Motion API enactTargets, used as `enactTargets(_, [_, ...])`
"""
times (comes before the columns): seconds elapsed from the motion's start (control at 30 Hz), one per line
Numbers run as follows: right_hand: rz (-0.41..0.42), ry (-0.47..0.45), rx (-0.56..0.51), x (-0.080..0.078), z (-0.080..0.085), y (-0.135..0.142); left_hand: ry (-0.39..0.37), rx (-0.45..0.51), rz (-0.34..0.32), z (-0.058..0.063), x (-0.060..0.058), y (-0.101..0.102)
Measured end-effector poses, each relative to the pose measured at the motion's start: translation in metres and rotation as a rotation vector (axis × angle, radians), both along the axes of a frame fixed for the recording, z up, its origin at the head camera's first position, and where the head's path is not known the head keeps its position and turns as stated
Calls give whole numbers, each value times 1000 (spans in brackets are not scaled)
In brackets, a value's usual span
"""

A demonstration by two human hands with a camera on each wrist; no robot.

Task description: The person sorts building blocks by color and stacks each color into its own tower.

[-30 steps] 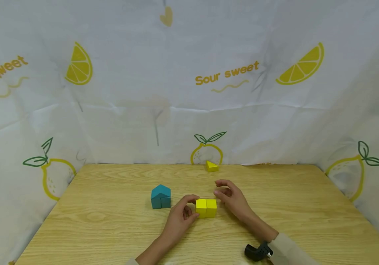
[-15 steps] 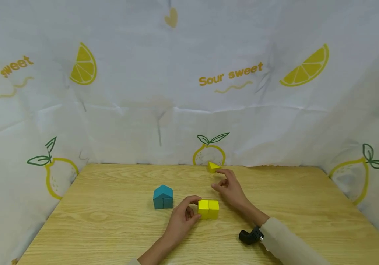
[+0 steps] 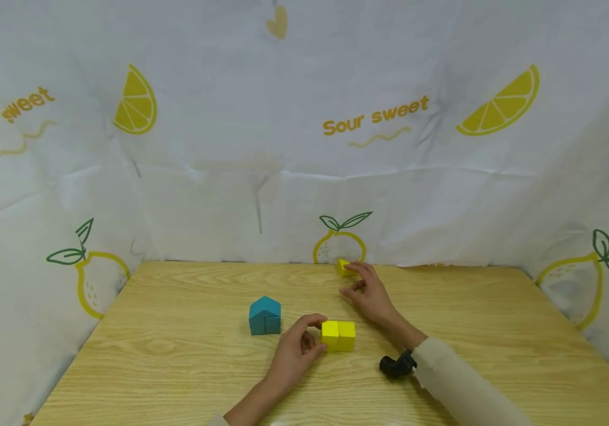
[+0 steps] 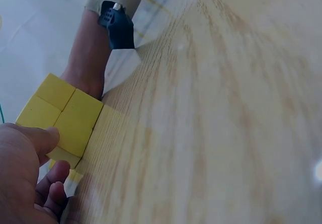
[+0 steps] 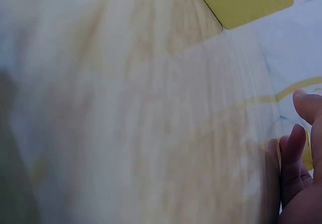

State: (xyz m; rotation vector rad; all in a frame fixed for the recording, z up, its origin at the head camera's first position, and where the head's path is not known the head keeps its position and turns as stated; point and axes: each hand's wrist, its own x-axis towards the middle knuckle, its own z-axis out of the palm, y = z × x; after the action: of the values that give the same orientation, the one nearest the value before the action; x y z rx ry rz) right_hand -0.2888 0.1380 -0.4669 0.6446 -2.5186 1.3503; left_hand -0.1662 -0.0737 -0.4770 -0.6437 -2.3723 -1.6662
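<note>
Two yellow blocks (image 3: 338, 336) stand side by side, touching, on the wooden table. My left hand (image 3: 295, 355) pinches the left block between thumb and index finger; in the left wrist view the thumb lies on a face of the yellow blocks (image 4: 75, 121). At the table's back edge is a yellow triangular block (image 3: 343, 267). My right hand (image 3: 372, 297) reaches to it, index fingertip at its right side and thumb apart from it. In the right wrist view, the fingers (image 5: 293, 146) partly hide a small yellow patch. A blue house-shaped group of blocks (image 3: 265, 316) stands to the left.
The wooden table (image 3: 176, 367) ends at a white curtain (image 3: 219, 201) printed with lemons, close behind the triangular block. A black wrist-worn device (image 3: 397, 365) hangs from the right sleeve, low over the table.
My right hand has moved away from beside the two yellow blocks, forward to the triangular block at the back. My left hand stays at the yellow blocks. The head view has shifted slightly.
</note>
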Motion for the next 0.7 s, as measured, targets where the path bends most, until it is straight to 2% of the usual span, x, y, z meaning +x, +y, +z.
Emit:
enactTargets(0.17, [-19,-2,42,-1,6,-2,1,5,-4,-1,0,0])
enactTargets(0.43, [25,49,148,-2,11,-3,9,9,-3,-1,-1,0])
enactTargets(0.7, [52,60,139,-1,9,0,9,6,1,0,0,0])
